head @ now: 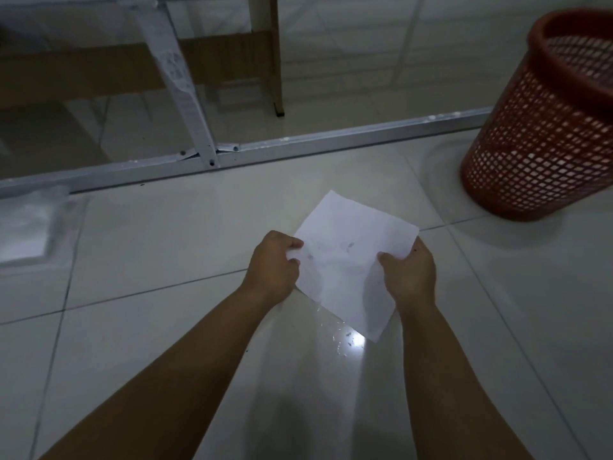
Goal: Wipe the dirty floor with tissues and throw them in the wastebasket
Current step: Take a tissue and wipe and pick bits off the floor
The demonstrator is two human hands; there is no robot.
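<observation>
- A spotted tissue point(351, 260) is pinched by the left hand point(273, 263) and right hand point(409, 277) at opposite edges.
- A wet patch point(345, 343) is seen on the floor point(149, 260).
- A red wastebasket point(544, 127) is stood well apart.

Head camera looks steeply down, close over the floor point(166, 293).

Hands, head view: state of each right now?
Left hand: closed, pinching the left edge of the tissue.
Right hand: closed, gripping the tissue's right edge.
</observation>
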